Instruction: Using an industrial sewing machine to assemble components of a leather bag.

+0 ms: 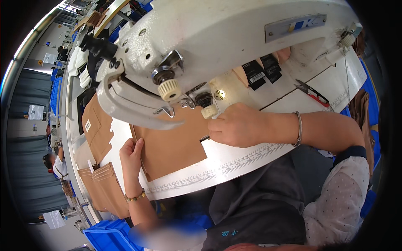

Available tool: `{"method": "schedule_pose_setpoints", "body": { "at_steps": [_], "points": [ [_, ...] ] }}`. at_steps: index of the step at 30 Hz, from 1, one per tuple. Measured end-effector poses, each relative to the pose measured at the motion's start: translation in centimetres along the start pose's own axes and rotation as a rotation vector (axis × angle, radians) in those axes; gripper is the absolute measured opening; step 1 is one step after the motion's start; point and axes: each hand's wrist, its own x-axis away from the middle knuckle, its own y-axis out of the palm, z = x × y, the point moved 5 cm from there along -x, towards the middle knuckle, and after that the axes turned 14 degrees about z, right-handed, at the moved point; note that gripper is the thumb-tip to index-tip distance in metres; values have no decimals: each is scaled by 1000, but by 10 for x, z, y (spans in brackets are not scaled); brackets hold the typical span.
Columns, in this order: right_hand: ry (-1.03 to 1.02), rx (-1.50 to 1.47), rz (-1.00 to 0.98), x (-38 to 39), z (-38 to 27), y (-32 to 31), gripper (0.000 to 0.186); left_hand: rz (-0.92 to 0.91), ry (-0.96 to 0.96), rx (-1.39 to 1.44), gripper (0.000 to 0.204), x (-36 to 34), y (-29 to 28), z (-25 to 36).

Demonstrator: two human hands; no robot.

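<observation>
One brown fabric panel lies flat in the head view on the white sewing table, beneath the head of a sewing machine and between the person's two hands. The left hand, fingers bent, touches its left edge, while the right hand, fingers curled in, is at its upper right side (whether either one actually pinches cloth, I cannot tell). Red-and-black thread snips lie beyond the right wrist, near black labels.
</observation>
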Motion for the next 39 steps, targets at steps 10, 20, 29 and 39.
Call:
{"method": "schedule_pose_setpoints", "body": {
  "at_steps": [10, 20, 29, 39],
  "points": [
    [58, 55, -41, -7, 23, 2, 17, 83, 85, -195, 20, -23, 9, 20],
    [212, -65, -95, -10, 24, -9, 6, -102, 1084, -146, 43, 56, 102, 122],
    [209, -130, -134, -8, 26, -16, 14, -144, 1103, 11, 40, 55, 104, 121],
    [207, 30, -112, -10, 38, -9, 10, -200, 1003, -77, 33, 22, 112, 111]
  ]
}}
